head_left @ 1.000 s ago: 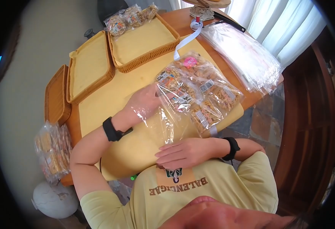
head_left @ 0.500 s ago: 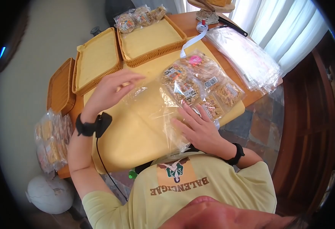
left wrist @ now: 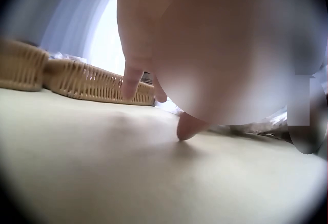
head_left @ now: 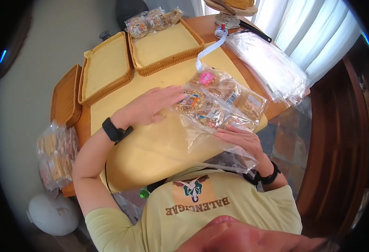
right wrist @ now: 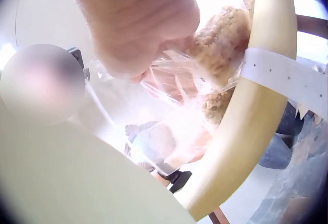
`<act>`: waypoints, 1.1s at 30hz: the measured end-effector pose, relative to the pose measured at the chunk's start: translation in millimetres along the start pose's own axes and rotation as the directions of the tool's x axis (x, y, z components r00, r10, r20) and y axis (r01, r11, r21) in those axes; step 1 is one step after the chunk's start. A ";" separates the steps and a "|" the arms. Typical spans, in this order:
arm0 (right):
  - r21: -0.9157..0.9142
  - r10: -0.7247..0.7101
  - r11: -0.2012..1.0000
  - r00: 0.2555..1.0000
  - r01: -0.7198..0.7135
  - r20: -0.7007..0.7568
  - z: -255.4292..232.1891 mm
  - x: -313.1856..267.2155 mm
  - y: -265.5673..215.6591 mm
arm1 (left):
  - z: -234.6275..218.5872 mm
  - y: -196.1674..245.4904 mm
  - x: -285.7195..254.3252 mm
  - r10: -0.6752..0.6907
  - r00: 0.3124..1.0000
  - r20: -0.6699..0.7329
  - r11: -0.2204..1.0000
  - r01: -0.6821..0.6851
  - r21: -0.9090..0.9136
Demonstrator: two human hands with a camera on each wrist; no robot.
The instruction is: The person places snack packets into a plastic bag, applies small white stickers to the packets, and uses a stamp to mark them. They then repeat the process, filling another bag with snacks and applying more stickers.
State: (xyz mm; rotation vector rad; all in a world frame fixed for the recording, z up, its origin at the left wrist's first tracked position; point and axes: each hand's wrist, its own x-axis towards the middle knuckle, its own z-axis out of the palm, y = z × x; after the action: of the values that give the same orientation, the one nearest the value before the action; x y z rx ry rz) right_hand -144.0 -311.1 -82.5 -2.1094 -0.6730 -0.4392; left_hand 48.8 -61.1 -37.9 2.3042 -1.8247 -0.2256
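A large clear plastic bag (head_left: pixel 197 138) lies on the yellow cloth, with several wrapped snack packs (head_left: pixel 251 105) in its far part. Some packs are round clusters with printed labels; one bears a pink sticker (head_left: pixel 206 78). My left hand (head_left: pixel 153 105) reaches over the cloth with its fingers straight, fingertips right at the round packs. In the left wrist view, one fingertip (left wrist: pixel 188 129) points down close to the cloth. My right hand (head_left: pixel 243 140) lies along the bag's near right side, fingers extended over the packs. Loose film spreads from there toward my right wrist.
Two lined wicker trays (head_left: pixel 107 69) stand at the back left, one holding wrapped packs (head_left: pixel 153 21). An unlined tray (head_left: pixel 67 96) and more packs (head_left: pixel 56 155) sit at the left edge. Flat clear bags (head_left: pixel 268 63) and a white ribbon (head_left: pixel 207 52) lie back right.
My left hand drew back to the left, then came right to the packs. The right hand moved onto the packs, then slightly right. The bag's loose film now spreads toward the right wrist.
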 end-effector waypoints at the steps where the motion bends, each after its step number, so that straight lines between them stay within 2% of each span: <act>1: -0.008 -0.036 0.999 0.999 0.035 -0.035 -1.5 2.0 -1.0 | 0.4 5.9 -0.2 0.018 1.000 0.017 0.999 -0.017 -0.033; 5: 0.040 0.003 0.999 0.994 0.001 -0.107 -9.0 -4.1 -5.1 | 16.9 11.4 -6.2 0.068 0.997 -0.045 0.994 -0.072 -0.082; 7: 0.159 -0.012 0.987 0.989 0.035 -0.145 -9.2 -8.1 -4.7 | 19.0 15.6 -7.6 0.178 0.979 -0.096 0.983 -0.182 -0.034; 8: 0.165 -0.008 0.986 0.989 0.033 -0.146 -6.8 -11.7 -1.0 | 17.8 17.9 -7.8 0.175 0.980 -0.091 0.983 -0.179 -0.038; 10: 0.113 -0.192 0.973 0.978 0.201 -0.085 -0.6 -20.3 10.3 | 14.2 23.5 -8.6 0.256 0.964 -0.072 0.966 -0.253 0.048; 11: 0.106 -0.177 0.977 0.982 0.184 -0.071 -0.3 -24.9 10.2 | 15.4 22.6 -10.9 0.257 0.964 -0.071 0.966 -0.254 0.047; 12: 0.102 -0.175 0.978 0.982 0.182 -0.074 -2.7 -27.9 7.6 | 16.9 20.0 -14.4 0.256 0.962 -0.092 0.964 -0.261 -0.047; 13: -0.061 -0.187 0.981 0.982 0.185 -0.031 -6.5 -30.3 3.5 | 17.5 18.1 -16.5 0.257 0.960 -0.111 0.952 -0.271 -0.139; 14: -0.223 -0.191 0.956 0.981 0.190 0.015 -8.5 -33.1 0.1 | 17.8 18.3 -18.6 0.267 0.957 -0.111 0.949 -0.281 -0.139; 15: -0.317 -0.132 0.939 0.991 0.134 0.028 -4.1 -35.5 -4.4 | 18.4 20.0 -21.1 0.247 0.959 -0.138 0.937 -0.273 -0.220; 18: -0.378 -0.103 0.920 0.994 0.104 0.024 4.2 -47.5 -7.2 | 18.3 26.4 -19.7 0.231 0.952 -0.202 0.888 -0.291 -0.356; 19: -0.344 -0.097 0.936 0.994 0.075 -0.046 5.9 -48.4 -6.5 | 18.4 28.2 -19.7 0.227 0.944 -0.241 0.858 -0.311 -0.409; 20: -0.346 -0.093 0.935 0.994 0.070 -0.051 8.0 -51.9 -6.1 | 20.3 28.8 -20.0 0.233 0.943 -0.238 0.856 -0.315 -0.410; 22: -0.095 0.085 0.988 0.943 -0.122 -0.323 10.6 -59.2 -6.5 | 26.2 28.0 -19.7 0.168 0.929 -0.329 0.762 -0.334 -0.555; 23: -0.074 0.096 0.988 0.904 -0.139 -0.417 10.5 -53.4 -10.9 | 28.0 29.4 -19.6 0.174 0.928 -0.330 0.761 -0.339 -0.553; 25: -0.040 0.142 0.983 0.882 -0.178 -0.449 4.6 -55.0 -14.7 | 32.6 35.0 -20.2 0.028 0.935 -0.353 0.661 -0.283 -0.695; 26: -0.002 0.189 0.976 0.860 -0.216 -0.475 3.3 -56.5 -15.2 | 36.2 39.5 -22.0 0.028 0.934 -0.355 0.662 -0.283 -0.694; 27: 0.000 0.186 0.977 0.862 -0.211 -0.472 3.9 -57.5 -13.5 | 40.0 45.3 -23.9 -0.170 0.932 -0.320 0.558 -0.177 -0.811; 28: 0.031 0.195 0.978 0.847 -0.207 -0.494 5.5 -58.9 -10.4 | 42.5 50.1 -24.5 -0.356 0.900 -0.251 0.422 -0.085 -0.903; 29: 0.063 0.207 0.977 0.832 -0.204 -0.515 7.2 -59.7 -8.8 | 42.9 54.9 -23.4 -0.359 0.899 -0.250 0.424 -0.082 -0.902; 31: 0.078 0.200 0.979 0.804 -0.189 -0.560 10.7 -59.1 -10.4 | 39.8 64.4 -22.3 -0.426 0.797 -0.428 0.577 -0.126 -0.807; 32: 0.088 0.194 0.980 0.772 -0.177 -0.605 12.5 -59.2 -11.1 | 38.4 67.1 -25.9 -0.429 0.797 -0.425 0.576 -0.121 -0.809; 33: 0.093 0.198 0.979 0.772 -0.179 -0.604 13.3 -59.5 -11.0 | 36.9 69.6 -30.1 -0.477 0.794 -0.377 0.571 -0.046 -0.820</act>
State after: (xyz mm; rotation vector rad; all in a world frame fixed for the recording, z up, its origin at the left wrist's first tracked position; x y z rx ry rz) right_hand -196.9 -312.9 -114.6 -1.8194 -0.0801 -0.9378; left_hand -32.6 -49.4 -56.7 1.6448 -0.8172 -0.2815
